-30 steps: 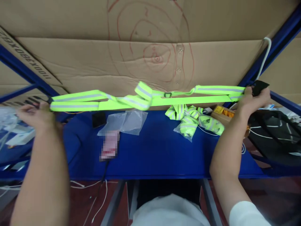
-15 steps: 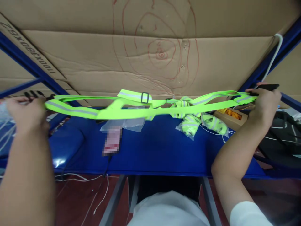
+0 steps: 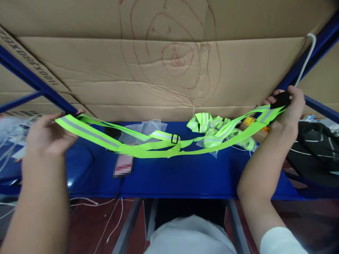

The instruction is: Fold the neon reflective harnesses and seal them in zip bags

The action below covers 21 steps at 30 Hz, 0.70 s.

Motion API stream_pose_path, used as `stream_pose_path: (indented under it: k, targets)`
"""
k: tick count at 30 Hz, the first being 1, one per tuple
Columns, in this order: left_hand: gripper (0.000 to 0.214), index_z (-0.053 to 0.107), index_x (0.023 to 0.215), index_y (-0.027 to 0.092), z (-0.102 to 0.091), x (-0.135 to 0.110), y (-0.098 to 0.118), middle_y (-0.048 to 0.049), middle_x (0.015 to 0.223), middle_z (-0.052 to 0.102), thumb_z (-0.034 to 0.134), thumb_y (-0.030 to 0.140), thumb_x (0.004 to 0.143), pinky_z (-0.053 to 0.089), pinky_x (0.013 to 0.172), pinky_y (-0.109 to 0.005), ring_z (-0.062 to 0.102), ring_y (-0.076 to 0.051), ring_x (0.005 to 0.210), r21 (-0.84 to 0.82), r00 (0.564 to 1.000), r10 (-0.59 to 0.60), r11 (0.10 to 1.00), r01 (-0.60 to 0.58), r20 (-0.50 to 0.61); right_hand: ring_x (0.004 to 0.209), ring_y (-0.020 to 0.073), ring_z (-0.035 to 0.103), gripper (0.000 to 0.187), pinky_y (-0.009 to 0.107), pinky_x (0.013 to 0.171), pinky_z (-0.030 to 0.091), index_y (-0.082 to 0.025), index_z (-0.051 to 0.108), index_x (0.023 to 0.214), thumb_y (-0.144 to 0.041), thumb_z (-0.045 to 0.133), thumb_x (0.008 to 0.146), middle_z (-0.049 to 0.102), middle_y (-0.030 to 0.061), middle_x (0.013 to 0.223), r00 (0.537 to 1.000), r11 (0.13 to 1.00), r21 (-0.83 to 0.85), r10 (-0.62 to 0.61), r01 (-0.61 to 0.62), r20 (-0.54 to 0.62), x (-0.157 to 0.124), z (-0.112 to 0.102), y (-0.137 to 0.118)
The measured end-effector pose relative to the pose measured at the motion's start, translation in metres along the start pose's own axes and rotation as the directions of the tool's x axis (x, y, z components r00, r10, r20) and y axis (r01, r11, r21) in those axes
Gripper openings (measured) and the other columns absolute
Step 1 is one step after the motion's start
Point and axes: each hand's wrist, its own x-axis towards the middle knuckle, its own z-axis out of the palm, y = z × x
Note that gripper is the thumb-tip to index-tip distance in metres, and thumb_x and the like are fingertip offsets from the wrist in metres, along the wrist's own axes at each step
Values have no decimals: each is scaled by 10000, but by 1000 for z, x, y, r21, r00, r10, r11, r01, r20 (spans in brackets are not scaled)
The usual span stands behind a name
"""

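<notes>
A neon-yellow reflective strap harness [image 3: 148,154] with grey stripes hangs in a shallow curve between my two hands, above the blue table. My left hand [image 3: 50,135] is closed on its left end, where a bit of black shows. At the other end, my right hand [image 3: 290,106] grips a black piece [image 3: 280,100] from which the straps run. A black slider buckle [image 3: 174,139] sits on the strap near the middle. Behind the straps, more folded neon straps [image 3: 200,122] and bagged ones [image 3: 212,140] lie on the table, partly covered.
The blue table [image 3: 180,180] backs onto a cardboard panel [image 3: 106,63] with red drawn rings. A blurred-out phone-like object [image 3: 124,165], clear plastic bags [image 3: 140,129], a small cardboard box [image 3: 256,129] and a black bag [image 3: 315,155] are around. White cables [image 3: 122,215] hang at the floor.
Both hands have come somewhat closer together, the left moving right and down. The harness, stretched nearly straight before, now sags in the middle.
</notes>
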Motion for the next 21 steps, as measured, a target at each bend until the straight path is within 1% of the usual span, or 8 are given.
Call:
stream_pose_path:
  k: [4,6,7,8,10,13,16,21]
  targets:
    - [199,686,879,87,19,-20,-5,-116,863,757,585,152,721,608,860,-354,708,-215,826,19,997,5,1000,-6,73,607,145,468,74,299,622,365,-218,527,770,-244,597,771,504,-9,672,963,910,-370,-95,187,253,-14,33,0]
    - [181,682,883,83,28,-28,-9,-119,872,759,584,159,752,605,774,-321,708,-205,797,4,992,1,1000,-2,126,724,163,553,54,297,705,410,-201,604,812,-195,637,771,597,13,765,888,867,-405,-88,291,451,-38,70,6]
    - [169,676,879,84,33,-32,-10,-119,872,759,580,161,763,603,748,-316,708,-202,784,-9,990,1,1000,1,141,825,173,588,45,297,775,428,-199,628,840,-187,644,799,636,26,854,797,825,-413,-72,385,600,-55,92,12]
    - [159,668,875,87,37,-36,-11,-119,873,760,576,163,770,604,739,-322,708,-203,776,-23,988,6,1000,-3,155,904,184,610,63,296,823,435,-204,662,883,-205,673,821,662,31,926,663,784,-403,-15,473,749,-75,115,19]
    - [139,649,878,102,43,-42,-12,-114,883,765,581,169,776,610,747,-350,709,-211,766,-43,983,37,999,-29,181,884,199,637,271,284,774,436,-235,717,999,-331,815,765,683,33,1027,476,741,-380,93,553,874,-120,157,38]
    - [169,644,915,114,44,-48,-9,-109,892,771,607,180,764,606,744,-338,706,-209,771,-69,978,87,995,-75,187,939,255,674,510,287,738,427,-243,715,1138,-403,902,690,666,79,1199,328,685,-383,217,619,919,-175,198,69]
    - [149,631,868,132,35,-45,-4,-100,861,755,622,180,727,604,753,-307,706,-205,813,-83,984,124,990,-113,130,1097,286,664,391,284,775,421,-257,682,1201,-326,786,831,652,91,1276,251,670,-379,283,639,926,-190,206,89]
    - [182,531,717,186,6,-29,5,-18,706,609,606,137,559,609,871,-342,704,-199,793,-99,984,153,982,-161,-87,1012,277,646,386,289,754,409,-181,629,1190,-436,652,901,697,121,1133,212,729,-402,344,554,915,-157,194,90]
